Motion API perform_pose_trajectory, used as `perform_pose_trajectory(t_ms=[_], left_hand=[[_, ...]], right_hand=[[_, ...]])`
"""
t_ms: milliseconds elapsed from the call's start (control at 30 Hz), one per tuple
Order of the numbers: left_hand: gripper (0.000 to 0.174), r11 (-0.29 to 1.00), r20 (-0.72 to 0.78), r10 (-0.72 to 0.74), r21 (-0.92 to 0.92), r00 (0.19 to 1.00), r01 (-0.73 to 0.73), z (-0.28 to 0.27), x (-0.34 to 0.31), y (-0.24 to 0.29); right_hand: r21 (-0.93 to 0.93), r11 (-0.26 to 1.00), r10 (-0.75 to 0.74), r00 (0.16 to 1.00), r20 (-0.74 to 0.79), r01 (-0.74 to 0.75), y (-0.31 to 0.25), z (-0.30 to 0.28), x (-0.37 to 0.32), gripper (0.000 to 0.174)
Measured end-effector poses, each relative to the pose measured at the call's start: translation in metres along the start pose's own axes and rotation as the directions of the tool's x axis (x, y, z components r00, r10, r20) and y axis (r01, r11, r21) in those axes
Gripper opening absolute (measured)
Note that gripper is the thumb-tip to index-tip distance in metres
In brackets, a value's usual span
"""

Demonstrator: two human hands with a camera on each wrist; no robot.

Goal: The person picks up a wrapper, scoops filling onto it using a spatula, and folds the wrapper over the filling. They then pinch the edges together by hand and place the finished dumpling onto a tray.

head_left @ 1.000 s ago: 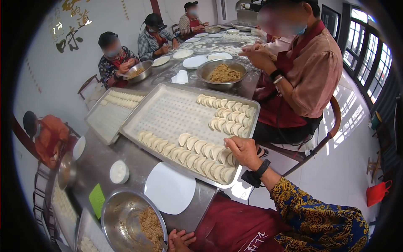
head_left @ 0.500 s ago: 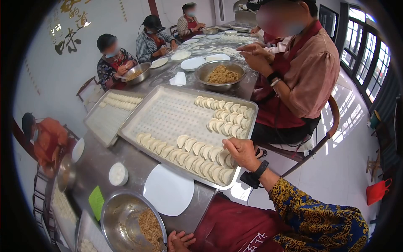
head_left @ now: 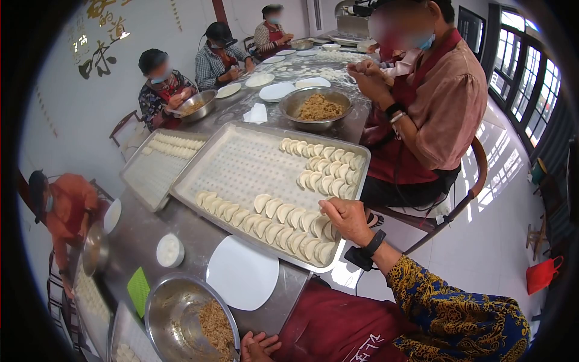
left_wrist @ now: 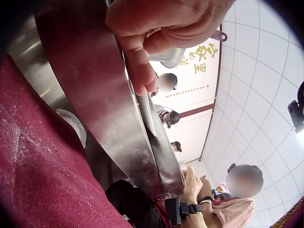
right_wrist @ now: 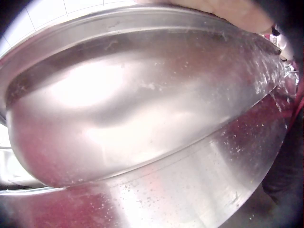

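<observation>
In the head view my right hand [head_left: 348,220] holds the near right rim of a large metal tray [head_left: 235,142], its fingers curled over the edge. Rows of white crescent dumplings [head_left: 260,226] lie along the tray's near side, with shorter rows at its far right. In the right wrist view the tray's shiny side [right_wrist: 142,95] fills most of the picture. My left hand [head_left: 259,347] rests by the table edge, beside a steel bowl [head_left: 172,308] with brown filling [head_left: 216,326]. The left wrist view shows its fingers loosely bent, a fingertip right at the metal table edge [left_wrist: 118,137].
A white board [head_left: 244,271], a small white bowl [head_left: 170,250] and a green scraper-like piece [head_left: 139,291] lie near me. Another dumpling tray [head_left: 160,169] adjoins mine. A second filling bowl [head_left: 316,108] stands beyond. A seated person [head_left: 422,108] is close at the right.
My hands and the tray keep their places; the view has shifted slightly. The person in orange at the left leans forward, an arm reaching down. The person at the right has moved their hands.
</observation>
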State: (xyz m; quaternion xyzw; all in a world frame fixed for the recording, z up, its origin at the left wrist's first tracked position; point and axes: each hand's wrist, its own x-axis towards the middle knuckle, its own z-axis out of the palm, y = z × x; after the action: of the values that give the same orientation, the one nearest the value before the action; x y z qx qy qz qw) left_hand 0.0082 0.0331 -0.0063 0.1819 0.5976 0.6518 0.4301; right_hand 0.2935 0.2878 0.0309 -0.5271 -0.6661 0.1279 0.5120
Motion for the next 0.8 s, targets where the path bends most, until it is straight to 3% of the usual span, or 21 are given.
perform_pose_trajectory(t_ms=[300, 800], left_hand=[[0.038, 0.998, 0.029, 0.061, 0.001, 0.998, -0.061, -0.0029, -0.0015, -0.0050], [0.037, 0.999, 0.005, 0.042, -0.015, 0.999, -0.042, 0.0011, -0.0034, -0.0018]], right_hand=[[0.003, 1.000, -0.012, 1.000, -0.005, 0.012, 0.0008, 0.0000, -0.0002, 0.033], [0.001, 1.000, -0.001, 1.000, 0.001, 0.001, 0.0005, 0.0004, 0.0003, 0.033]])
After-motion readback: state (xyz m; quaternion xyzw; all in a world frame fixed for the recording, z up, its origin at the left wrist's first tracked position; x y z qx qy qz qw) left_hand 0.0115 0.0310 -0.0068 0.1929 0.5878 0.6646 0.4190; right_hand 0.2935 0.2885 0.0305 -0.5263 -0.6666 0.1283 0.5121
